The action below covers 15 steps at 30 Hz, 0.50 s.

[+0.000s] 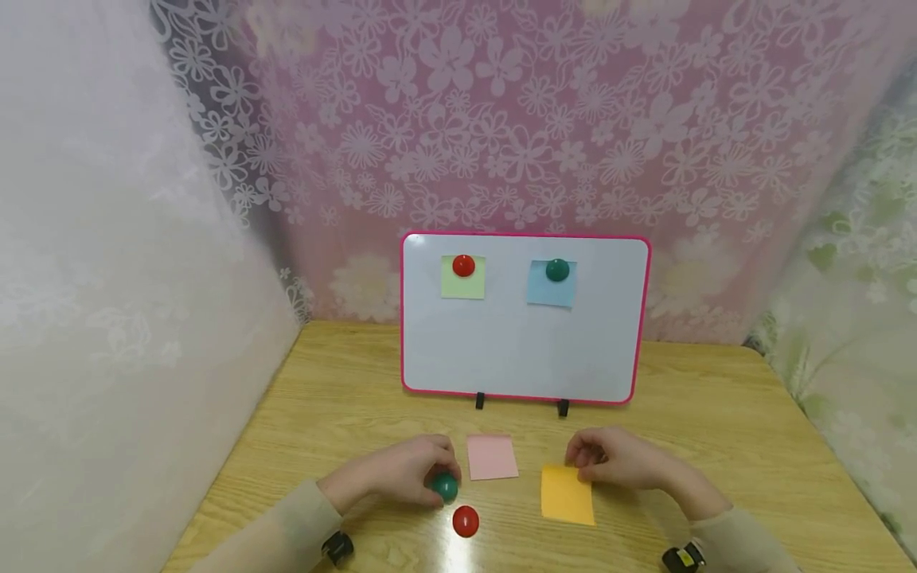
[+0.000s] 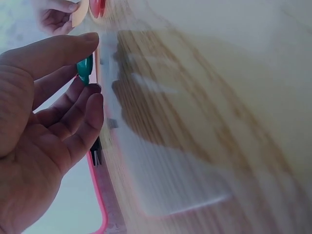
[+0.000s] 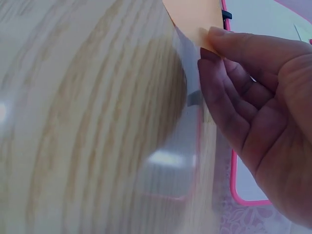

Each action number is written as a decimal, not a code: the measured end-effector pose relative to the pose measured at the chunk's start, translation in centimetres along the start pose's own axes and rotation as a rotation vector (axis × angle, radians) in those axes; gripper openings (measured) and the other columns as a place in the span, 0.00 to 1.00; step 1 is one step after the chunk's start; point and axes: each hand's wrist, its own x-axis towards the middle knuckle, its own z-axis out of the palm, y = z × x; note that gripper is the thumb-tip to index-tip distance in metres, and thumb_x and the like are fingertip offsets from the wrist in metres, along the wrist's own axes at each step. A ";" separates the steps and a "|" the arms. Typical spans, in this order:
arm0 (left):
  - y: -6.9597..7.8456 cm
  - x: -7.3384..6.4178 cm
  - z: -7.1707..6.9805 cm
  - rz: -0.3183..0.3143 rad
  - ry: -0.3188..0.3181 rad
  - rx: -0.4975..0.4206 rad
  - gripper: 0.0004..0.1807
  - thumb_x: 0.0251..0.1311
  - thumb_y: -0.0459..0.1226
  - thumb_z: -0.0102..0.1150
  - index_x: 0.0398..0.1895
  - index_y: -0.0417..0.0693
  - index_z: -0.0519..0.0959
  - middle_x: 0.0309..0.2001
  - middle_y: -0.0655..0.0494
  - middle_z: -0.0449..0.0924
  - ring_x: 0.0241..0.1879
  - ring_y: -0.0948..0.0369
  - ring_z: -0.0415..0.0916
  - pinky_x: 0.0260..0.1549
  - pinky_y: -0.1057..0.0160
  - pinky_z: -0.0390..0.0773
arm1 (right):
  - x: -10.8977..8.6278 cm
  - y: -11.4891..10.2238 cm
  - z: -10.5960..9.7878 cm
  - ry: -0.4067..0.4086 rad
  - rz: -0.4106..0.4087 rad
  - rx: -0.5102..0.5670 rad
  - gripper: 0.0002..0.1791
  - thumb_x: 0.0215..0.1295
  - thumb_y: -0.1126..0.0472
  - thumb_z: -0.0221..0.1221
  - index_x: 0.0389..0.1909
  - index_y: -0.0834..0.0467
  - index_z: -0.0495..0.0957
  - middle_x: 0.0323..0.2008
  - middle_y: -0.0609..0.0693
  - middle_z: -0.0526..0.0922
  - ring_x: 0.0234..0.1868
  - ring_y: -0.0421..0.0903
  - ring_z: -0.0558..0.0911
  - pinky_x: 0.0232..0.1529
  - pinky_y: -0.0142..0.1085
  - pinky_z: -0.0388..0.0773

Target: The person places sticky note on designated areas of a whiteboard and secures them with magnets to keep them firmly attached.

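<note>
A green round magnet (image 1: 445,487) is pinched between the thumb and fingers of my left hand (image 1: 411,469); the left wrist view shows the magnet (image 2: 85,68) edge-on between the fingertips. My right hand (image 1: 623,458) pinches the upper right corner of an orange sticky note (image 1: 567,497), and the right wrist view shows its thumb on the note (image 3: 195,17). Just in front of the left hand, a red round magnet (image 1: 466,521) lies on the table. Between the two hands a pink sticky note (image 1: 492,458) lies flat.
A pink-framed whiteboard (image 1: 516,350) stands on black feet behind the hands. On it, a red magnet (image 1: 463,266) holds a green note (image 1: 462,288) and a dark green magnet (image 1: 557,270) holds a blue note (image 1: 550,294). Floral curtains surround the wooden table (image 1: 344,374).
</note>
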 end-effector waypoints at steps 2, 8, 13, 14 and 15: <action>-0.1 0.0 0.0 -0.010 0.013 -0.016 0.16 0.57 0.33 0.80 0.48 0.50 0.88 0.45 0.64 0.77 0.41 0.69 0.75 0.44 0.73 0.78 | 0.0 -0.2 0.0 0.018 -0.014 0.011 0.09 0.73 0.63 0.69 0.50 0.56 0.82 0.39 0.44 0.84 0.39 0.40 0.82 0.42 0.35 0.83; -0.5 0.0 -0.6 -0.002 0.076 -0.015 0.17 0.57 0.32 0.79 0.50 0.49 0.88 0.46 0.66 0.76 0.42 0.72 0.75 0.43 0.73 0.78 | 0.3 -0.7 -0.3 0.060 -0.029 0.073 0.11 0.74 0.63 0.68 0.51 0.60 0.80 0.42 0.49 0.84 0.41 0.42 0.83 0.44 0.35 0.83; -0.5 -0.3 -1.1 -0.011 0.115 -0.031 0.16 0.59 0.31 0.77 0.51 0.46 0.88 0.46 0.64 0.75 0.43 0.71 0.77 0.43 0.70 0.80 | 0.8 -1.2 -0.3 0.119 -0.041 0.097 0.12 0.73 0.64 0.69 0.51 0.63 0.79 0.41 0.51 0.85 0.41 0.44 0.84 0.44 0.36 0.84; -0.5 -0.3 -1.2 -0.009 0.126 -0.034 0.16 0.60 0.31 0.77 0.52 0.45 0.87 0.46 0.63 0.75 0.43 0.71 0.77 0.43 0.70 0.81 | 0.9 -1.3 -0.3 0.134 -0.046 0.093 0.13 0.72 0.64 0.69 0.51 0.63 0.79 0.41 0.50 0.85 0.41 0.44 0.84 0.43 0.36 0.84; -0.5 -0.3 -1.3 -0.005 0.139 -0.034 0.17 0.60 0.31 0.77 0.52 0.44 0.87 0.46 0.62 0.76 0.43 0.70 0.77 0.43 0.69 0.81 | 1.1 -1.5 -0.3 0.147 -0.051 0.083 0.13 0.72 0.64 0.69 0.51 0.63 0.79 0.41 0.49 0.85 0.40 0.44 0.84 0.43 0.35 0.84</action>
